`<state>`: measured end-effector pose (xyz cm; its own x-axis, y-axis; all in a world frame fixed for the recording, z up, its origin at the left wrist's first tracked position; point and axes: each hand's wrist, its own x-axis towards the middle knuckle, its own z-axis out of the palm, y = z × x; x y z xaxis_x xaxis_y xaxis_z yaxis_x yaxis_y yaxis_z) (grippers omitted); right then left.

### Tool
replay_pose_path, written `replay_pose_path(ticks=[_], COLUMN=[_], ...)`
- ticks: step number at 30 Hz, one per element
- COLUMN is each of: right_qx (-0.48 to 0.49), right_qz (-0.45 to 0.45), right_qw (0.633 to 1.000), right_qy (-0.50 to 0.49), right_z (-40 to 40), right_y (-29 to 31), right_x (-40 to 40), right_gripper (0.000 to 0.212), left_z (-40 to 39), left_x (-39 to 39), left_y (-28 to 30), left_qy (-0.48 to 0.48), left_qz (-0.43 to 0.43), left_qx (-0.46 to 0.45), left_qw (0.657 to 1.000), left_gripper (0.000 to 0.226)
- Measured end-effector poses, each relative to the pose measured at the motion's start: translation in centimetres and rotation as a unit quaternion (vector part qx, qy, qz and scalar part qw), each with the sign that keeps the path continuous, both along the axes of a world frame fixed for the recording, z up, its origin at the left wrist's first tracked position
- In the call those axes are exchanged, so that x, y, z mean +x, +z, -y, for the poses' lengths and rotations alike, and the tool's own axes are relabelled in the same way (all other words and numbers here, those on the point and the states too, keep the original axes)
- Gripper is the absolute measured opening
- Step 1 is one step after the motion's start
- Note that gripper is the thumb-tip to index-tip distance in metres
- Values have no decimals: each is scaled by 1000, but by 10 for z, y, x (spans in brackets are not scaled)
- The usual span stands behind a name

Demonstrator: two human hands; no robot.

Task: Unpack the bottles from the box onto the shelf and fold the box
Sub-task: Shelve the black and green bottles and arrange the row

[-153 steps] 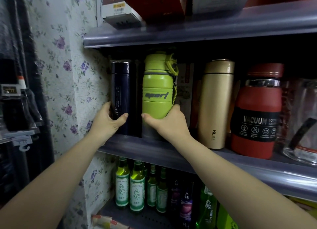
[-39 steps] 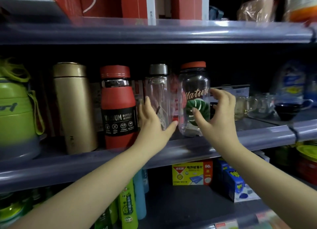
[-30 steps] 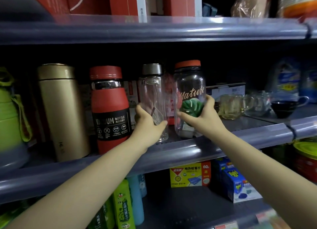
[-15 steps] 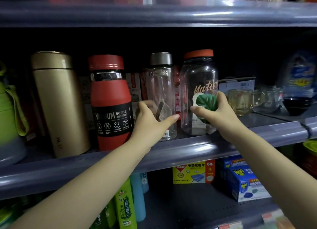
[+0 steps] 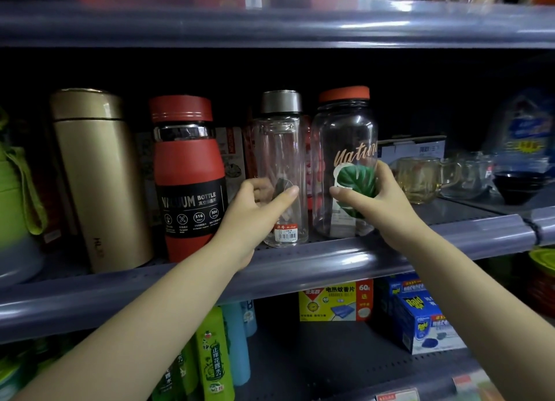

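Fingers of the left hand (image 5: 255, 211) wrap the lower body of the slim clear bottle (image 5: 280, 172) with the grey cap, thumb laid across its front and the other fingers curled behind the glass. The right hand (image 5: 375, 199) is clamped the same way on the wider clear bottle (image 5: 344, 148) with the orange lid, the thumb under its green leaf print and the fingers round its right side. Both bottles stand upright on the middle shelf (image 5: 315, 262), near its front lip, just beside each other.

Left of them in the same row stand three more bottles: one red vacuum bottle (image 5: 187, 175), one gold flask (image 5: 99, 175), and part of one green bottle (image 5: 15, 208) cut by the frame edge. To the right of the held pair sit two glass mugs, an amber one (image 5: 420, 178) and a clear one (image 5: 468, 175), then a dark bowl (image 5: 519, 187).

On the shelf below are one yellow carton (image 5: 335, 301), a blue carton (image 5: 420, 319), and green and blue bottles (image 5: 216, 355), which I cannot count for overlap.
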<state>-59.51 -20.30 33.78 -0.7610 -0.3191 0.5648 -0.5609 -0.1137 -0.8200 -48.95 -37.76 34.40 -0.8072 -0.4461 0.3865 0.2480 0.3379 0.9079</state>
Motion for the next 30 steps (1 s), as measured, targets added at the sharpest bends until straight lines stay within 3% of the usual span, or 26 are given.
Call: replay_pose_path(ticks=[9, 19, 25, 30], right_qx=[17, 40, 35, 8], right_qz=[-9, -21, -25, -114], right_qw=[1000, 998, 998, 982], right_qy=[-2, -41, -42, -149], right_z=[-2, 0, 1, -2], right_y=[1, 0, 2, -4], right_x=[4, 8, 13, 21], right_gripper=[72, 73, 87, 91], left_z=[0, -7, -16, -19], left_x=[-2, 5, 10, 37], left_y=[-3, -1, 4, 0], left_qy=[22, 71, 99, 93], left_qz=[-3, 21, 60, 4], left_qx=[-33, -161, -227, -280], left_qw=[999, 984, 967, 955], left_gripper=[57, 68, 75, 81])
